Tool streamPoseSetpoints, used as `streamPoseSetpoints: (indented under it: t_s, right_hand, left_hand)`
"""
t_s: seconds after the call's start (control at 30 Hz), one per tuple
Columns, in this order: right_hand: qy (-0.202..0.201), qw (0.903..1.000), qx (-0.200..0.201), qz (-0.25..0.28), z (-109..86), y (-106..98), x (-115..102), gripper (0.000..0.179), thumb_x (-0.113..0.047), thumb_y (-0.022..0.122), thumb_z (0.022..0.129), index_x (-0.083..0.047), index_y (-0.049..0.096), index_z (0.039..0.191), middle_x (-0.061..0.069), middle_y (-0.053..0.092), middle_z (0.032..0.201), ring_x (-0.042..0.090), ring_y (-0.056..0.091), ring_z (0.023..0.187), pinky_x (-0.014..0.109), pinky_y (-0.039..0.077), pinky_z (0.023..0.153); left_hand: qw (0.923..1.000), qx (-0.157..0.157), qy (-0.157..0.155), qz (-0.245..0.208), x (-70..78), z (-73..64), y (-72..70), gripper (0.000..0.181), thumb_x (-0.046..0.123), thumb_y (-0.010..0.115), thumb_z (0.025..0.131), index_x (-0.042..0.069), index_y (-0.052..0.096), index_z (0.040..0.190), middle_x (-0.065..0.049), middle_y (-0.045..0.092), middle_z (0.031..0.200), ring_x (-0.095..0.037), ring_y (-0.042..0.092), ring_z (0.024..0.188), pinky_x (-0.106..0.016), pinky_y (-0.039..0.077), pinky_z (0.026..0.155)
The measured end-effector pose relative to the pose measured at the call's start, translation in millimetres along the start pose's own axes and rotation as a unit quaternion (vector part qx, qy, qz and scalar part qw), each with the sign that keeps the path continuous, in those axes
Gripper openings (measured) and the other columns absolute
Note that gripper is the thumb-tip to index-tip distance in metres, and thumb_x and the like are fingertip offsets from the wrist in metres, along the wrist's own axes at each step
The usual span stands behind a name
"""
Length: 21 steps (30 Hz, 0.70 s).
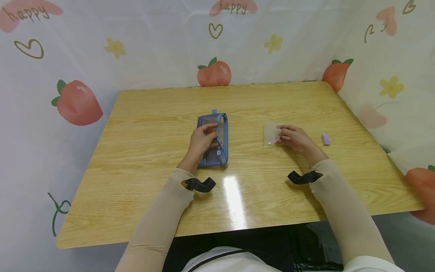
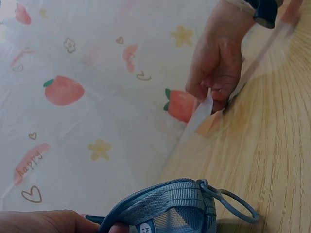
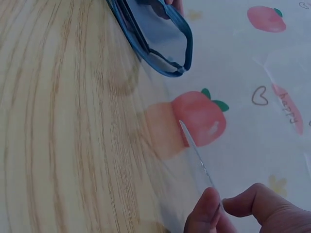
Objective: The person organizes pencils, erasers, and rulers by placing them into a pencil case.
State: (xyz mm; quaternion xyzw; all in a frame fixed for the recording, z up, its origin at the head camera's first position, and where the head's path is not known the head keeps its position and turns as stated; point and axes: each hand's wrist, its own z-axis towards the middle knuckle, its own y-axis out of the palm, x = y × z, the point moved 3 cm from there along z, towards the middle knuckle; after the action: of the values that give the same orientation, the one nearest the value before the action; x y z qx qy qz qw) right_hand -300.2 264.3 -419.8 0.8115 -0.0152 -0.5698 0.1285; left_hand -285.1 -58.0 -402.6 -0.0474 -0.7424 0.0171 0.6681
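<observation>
A blue zip pencil pouch (image 1: pixel 211 161) with a see-through front lies on the wooden table, its zipped side gaping. My left hand (image 1: pixel 202 139) pinches the edge of that opening between thumb and fingers. In the left wrist view, the pouch's zip end (image 2: pixel 182 194) carries a loop pull. To the right, my right hand (image 1: pixel 294 138) pinches a thin, clear, flat plastic piece (image 1: pixel 271 133) just above the tabletop. Seen edge-on in the right wrist view, the plastic piece (image 3: pixel 199 158) points towards the pouch; its exact kind cannot be told.
A small purple block (image 1: pixel 326 139), perhaps an eraser, lies right of my right hand. The wooden table (image 1: pixel 153 124) meets a white cloth (image 1: pixel 163 49) printed with peaches at the back and sides. Light glares on the tabletop near the front edge.
</observation>
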Motion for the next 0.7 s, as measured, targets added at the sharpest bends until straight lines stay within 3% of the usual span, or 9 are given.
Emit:
streamPoseSetpoints:
  t_s: [0.7]
  right_hand:
    - [-0.017, 0.9991, -0.024, 0.029, 10.1, 15, 10, 0.039, 0.005, 0.043, 0.091, 0.002, 0.035, 0.129, 0.013, 0.047, 0.103, 0.015, 0.059, 0.076, 0.025, 0.054, 0.068]
  left_hand:
    - [1.0, 0.0, 0.003, 0.002, -2.0, 1.8, 0.1, 0.034, 0.002, 0.058, 0.085, 0.009, 0.06, 0.118, -0.016, 0.053, 0.11, -0.02, 0.062, 0.07, -0.03, 0.056, 0.059]
